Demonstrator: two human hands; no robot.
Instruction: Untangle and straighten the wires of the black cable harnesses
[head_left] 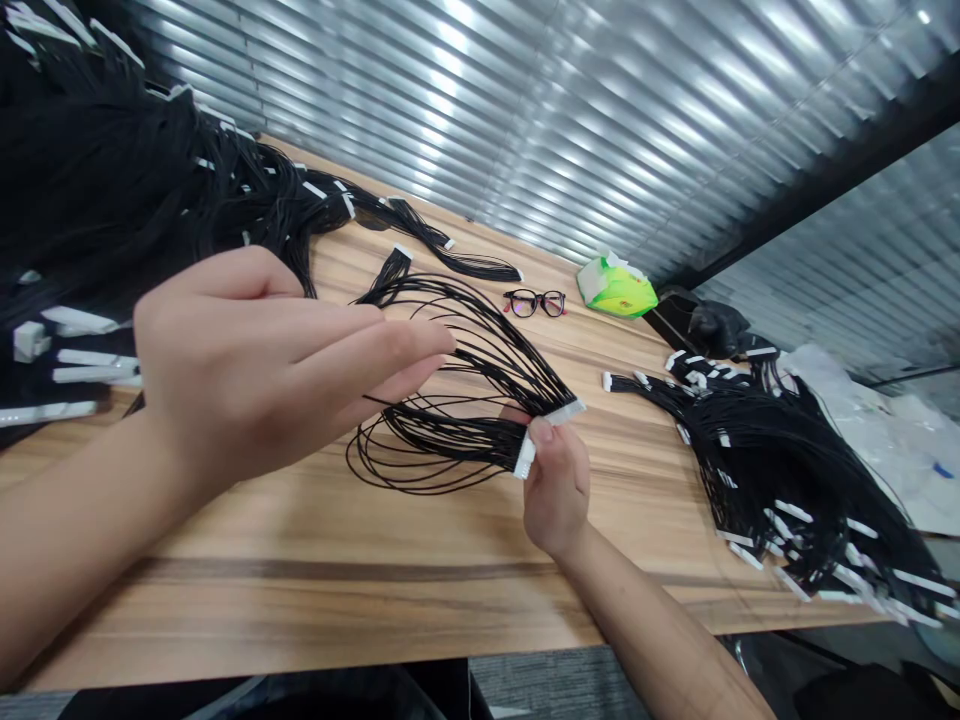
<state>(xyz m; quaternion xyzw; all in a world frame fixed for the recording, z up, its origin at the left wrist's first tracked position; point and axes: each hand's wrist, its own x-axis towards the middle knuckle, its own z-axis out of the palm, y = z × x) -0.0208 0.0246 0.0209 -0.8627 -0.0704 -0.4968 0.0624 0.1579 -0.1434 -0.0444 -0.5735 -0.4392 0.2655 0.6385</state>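
A wire harness [487, 345] of many thin black wires loops above the wooden table. My right hand [559, 490] pinches it at its right end, between thumb and fingers, by a white connector [525, 457]. A second white connector [566, 411] sits just above the thumb, and wires fan out leftward from both. My left hand [255, 370] hangs in front of the loops on the left, its fingers stretched out and held close together. Its fingertips overlap the wires in view; whether they touch them I cannot tell. The left thumb is hidden.
A large heap of black wire harnesses [112, 180] covers the table's left side, another pile [795, 470] the right. Farther back are loose harnesses [465, 262], eyeglasses [535, 302] and a green tissue pack [619, 288]. Behind the wooden table [360, 590] stand ribbed, silvery blinds [480, 110].
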